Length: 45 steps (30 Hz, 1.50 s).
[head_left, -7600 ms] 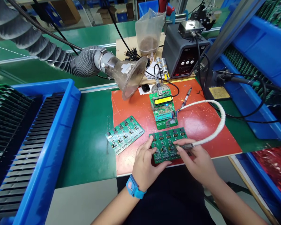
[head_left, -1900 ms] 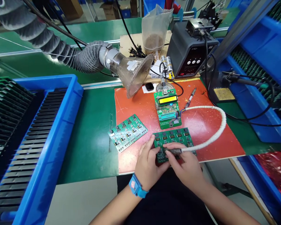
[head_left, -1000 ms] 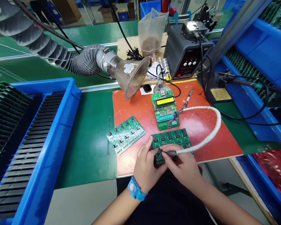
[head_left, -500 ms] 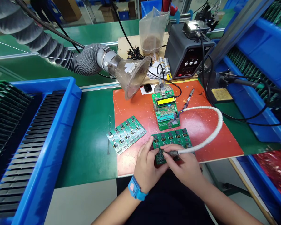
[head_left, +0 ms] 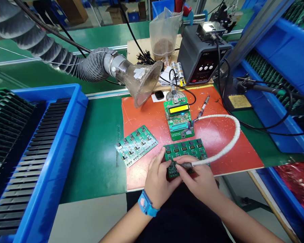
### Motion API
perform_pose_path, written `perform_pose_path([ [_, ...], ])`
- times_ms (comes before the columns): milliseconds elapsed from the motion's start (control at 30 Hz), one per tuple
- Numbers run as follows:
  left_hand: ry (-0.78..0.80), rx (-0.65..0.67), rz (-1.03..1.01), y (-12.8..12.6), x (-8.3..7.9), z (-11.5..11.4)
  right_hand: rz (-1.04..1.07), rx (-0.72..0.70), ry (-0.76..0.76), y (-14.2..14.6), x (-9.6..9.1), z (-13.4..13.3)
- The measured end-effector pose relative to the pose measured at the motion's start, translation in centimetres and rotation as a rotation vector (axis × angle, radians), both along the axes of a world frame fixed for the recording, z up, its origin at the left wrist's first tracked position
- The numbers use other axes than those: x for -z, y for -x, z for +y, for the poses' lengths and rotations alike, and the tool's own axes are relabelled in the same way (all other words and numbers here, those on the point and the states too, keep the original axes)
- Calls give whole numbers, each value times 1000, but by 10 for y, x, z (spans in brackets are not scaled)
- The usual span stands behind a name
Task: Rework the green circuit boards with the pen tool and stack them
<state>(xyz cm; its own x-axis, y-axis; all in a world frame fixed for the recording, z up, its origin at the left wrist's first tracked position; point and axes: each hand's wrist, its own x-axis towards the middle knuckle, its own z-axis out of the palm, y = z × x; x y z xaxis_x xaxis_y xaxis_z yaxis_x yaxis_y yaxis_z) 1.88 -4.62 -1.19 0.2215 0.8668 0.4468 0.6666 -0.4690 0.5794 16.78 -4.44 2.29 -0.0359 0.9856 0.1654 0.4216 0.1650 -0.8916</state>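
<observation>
The left hand [head_left: 158,184], with a blue wrist strap [head_left: 145,204] around its wrist, lay with its fingers spread over the lower left edge of a green circuit board panel [head_left: 186,150], pressing on it. The right hand [head_left: 197,184] pinched a slim handheld probe [head_left: 184,165] between thumb and fingers, just above the same panel; its tip was hidden behind the fingers. A white-wrapped cable [head_left: 225,143] curved from the probe across the mat and back toward a test board.

The panel lay flat on an orange-red work mat [head_left: 215,141], with a row of small digital displays along its far edge. Just beyond it sat the test board [head_left: 178,126], which carried a lit yellow LCD screen [head_left: 178,108] and a long socket. A second green panel [head_left: 136,145] lay at an angle at the mat's left edge, and a soldering iron [head_left: 204,106] rested beyond the white cable.

Farther off on the green desk [head_left: 96,168] stood a soldering station [head_left: 200,59] and a clear fume hood [head_left: 142,82] on a ribbed hose. A blue tray of racked boards [head_left: 50,89] sat to the left.
</observation>
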Motion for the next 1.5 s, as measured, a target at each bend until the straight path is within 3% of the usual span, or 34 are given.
perform_pose_path([
  [300, -11, -4, 15, 0, -1, 1, 2, -10, 4, 0, 0, 1],
  [467, 61, 5, 95, -2, -7, 0, 5, -13, 2, 0, -1, 2],
  [800, 195, 186, 270, 15, -22, 19, 8, -16, -39, 1, 0, 2],
  [1100, 125, 249, 173, 24, -9, 32, 13, -15, -57, 1, 0, 2],
  [1500, 146, 290, 160, 24, -10, 34, 4, -22, -58, 1, 0, 2],
])
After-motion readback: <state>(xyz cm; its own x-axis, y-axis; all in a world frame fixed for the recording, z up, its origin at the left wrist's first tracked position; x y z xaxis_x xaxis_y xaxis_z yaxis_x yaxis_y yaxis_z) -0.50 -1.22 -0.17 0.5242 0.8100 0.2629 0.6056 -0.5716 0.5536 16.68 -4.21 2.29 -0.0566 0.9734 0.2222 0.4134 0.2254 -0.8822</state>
